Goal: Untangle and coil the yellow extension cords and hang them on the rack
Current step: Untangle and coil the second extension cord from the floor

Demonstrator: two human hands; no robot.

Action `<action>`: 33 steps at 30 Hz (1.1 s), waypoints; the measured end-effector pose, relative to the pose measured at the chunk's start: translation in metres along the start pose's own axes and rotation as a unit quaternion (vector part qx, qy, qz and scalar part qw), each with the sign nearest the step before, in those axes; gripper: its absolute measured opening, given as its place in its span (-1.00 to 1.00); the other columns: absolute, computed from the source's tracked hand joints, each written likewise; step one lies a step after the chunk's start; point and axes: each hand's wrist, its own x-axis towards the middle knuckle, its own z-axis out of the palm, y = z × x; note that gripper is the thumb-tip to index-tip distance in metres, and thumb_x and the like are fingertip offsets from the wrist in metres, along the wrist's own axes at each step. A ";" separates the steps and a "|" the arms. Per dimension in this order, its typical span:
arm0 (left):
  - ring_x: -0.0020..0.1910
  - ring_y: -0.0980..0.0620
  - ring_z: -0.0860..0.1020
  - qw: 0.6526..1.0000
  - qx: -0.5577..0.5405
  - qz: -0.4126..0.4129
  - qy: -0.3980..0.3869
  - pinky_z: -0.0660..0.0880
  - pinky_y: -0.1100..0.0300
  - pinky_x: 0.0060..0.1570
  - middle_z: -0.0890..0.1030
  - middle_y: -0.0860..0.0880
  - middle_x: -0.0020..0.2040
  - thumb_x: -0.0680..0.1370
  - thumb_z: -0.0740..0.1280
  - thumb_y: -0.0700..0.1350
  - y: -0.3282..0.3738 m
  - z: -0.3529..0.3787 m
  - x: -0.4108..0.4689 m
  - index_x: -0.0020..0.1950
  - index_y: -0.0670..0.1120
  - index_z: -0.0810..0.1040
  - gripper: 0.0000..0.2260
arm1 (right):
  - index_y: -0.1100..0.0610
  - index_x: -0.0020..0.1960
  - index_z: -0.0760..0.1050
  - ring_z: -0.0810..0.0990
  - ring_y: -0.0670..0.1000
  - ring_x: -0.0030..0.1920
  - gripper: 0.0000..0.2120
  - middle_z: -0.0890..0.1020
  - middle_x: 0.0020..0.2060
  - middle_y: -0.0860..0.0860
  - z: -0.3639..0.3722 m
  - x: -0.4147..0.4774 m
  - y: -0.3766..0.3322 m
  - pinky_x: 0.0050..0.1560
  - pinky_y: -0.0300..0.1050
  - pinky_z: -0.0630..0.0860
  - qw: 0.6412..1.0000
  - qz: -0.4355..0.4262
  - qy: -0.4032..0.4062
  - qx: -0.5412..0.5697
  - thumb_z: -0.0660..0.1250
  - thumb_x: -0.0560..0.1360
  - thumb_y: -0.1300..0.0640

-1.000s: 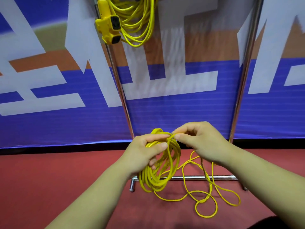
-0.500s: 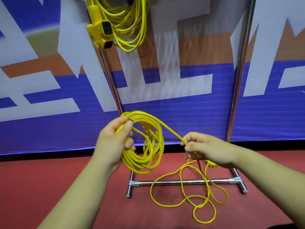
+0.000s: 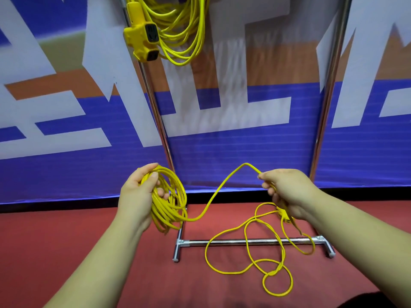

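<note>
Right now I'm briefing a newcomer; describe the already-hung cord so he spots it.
Find the chrome rack against the blue-and-white banner. High on its left post hangs a yellow coil. Unlike the loose cord on the floor, it carries a socket block.

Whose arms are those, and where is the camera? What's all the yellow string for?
No machine here: the arms belong to a person, and the camera sits on their head, so you look down as they do. The string is electric extension cord. The left hand grips a wound-up coil of it. The right hand pinches the loose part of the same cord, which trails in loops over the red floor. The shiny metal rack stands in front of a blue banner. Another coiled cord, with its plug box, already hangs at the top.
</note>
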 end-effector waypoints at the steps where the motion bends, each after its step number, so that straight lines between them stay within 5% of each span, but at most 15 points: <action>1: -0.51 0.04 0.44 1.000 0.004 -0.003 -0.010 0.55 0.13 -0.44 0.42 -0.16 -0.28 0.65 0.24 -0.30 0.001 0.002 -0.003 0.25 -0.14 0.57 -0.78 | 0.22 -0.01 0.59 0.40 -0.10 -0.50 -0.88 0.54 -0.38 0.02 0.002 -0.001 0.000 -0.53 -0.29 0.31 1.000 0.014 -0.005 0.021 0.37 0.53 0.17; 6: -0.44 0.03 0.51 0.996 0.004 -0.032 -0.079 0.61 0.09 -0.30 0.49 -0.07 -0.32 0.64 0.25 -0.30 0.004 0.022 -0.020 0.22 -0.11 0.59 -0.78 | 0.17 0.09 0.61 0.44 -0.09 -0.44 -0.82 0.55 -0.28 0.04 0.010 -0.010 -0.002 -0.42 -0.25 0.38 0.998 -0.016 -0.052 0.021 0.26 0.57 0.21; 13: -0.52 0.02 0.40 0.987 -0.007 -0.072 -0.146 0.53 0.12 -0.42 0.48 -0.12 -0.33 0.61 0.27 -0.32 -0.004 0.054 -0.048 0.24 -0.09 0.59 -0.73 | 0.11 0.13 0.61 0.41 -0.05 -0.43 -0.76 0.54 -0.31 0.09 0.015 -0.029 -0.008 -0.39 -0.18 0.35 0.988 -0.115 -0.086 -0.060 0.22 0.58 0.28; 18: -0.51 0.02 0.39 0.982 -0.023 -0.074 -0.171 0.50 0.13 -0.42 0.47 -0.10 -0.28 0.64 0.25 -0.23 -0.008 0.070 -0.057 0.34 -0.01 0.55 -0.70 | -0.18 0.02 0.62 0.47 -0.05 -0.38 -0.69 0.52 -0.46 -0.07 0.017 -0.045 -0.015 -0.26 -0.12 0.43 0.956 -0.214 -0.125 -0.160 0.28 0.59 0.24; 21: -0.50 -0.01 0.38 0.980 -0.058 -0.081 -0.171 0.47 0.11 -0.40 0.49 -0.14 -0.25 0.65 0.23 -0.09 -0.007 0.077 -0.061 0.37 0.06 0.52 -0.70 | -0.16 -0.10 0.63 0.55 -0.18 -0.40 -0.71 0.59 -0.47 -0.13 0.017 -0.053 -0.019 -0.31 -0.29 0.47 0.939 -0.270 -0.121 -0.178 0.33 0.57 0.24; 25: -0.50 -0.04 0.37 0.982 -0.086 -0.086 -0.143 0.44 0.09 -0.37 0.47 -0.18 -0.24 0.64 0.23 0.01 -0.011 0.084 -0.062 0.38 0.10 0.50 -0.70 | 0.00 0.02 0.70 0.64 -0.07 -0.31 -0.82 0.70 -0.29 0.04 0.021 -0.060 -0.018 -0.15 -0.10 0.59 0.919 -0.309 -0.130 -0.207 0.37 0.55 0.22; 33: -0.49 -0.05 0.43 0.991 -0.043 -0.067 -0.109 0.48 0.12 -0.39 0.46 -0.22 -0.30 0.63 0.27 -0.23 -0.012 0.085 -0.060 0.35 0.05 0.52 -0.68 | -0.08 0.06 0.70 0.58 -0.14 -0.19 -0.82 0.56 -0.26 -0.10 0.028 -0.067 -0.011 -0.14 -0.34 0.41 0.856 -0.400 -0.145 -0.294 0.40 0.54 0.14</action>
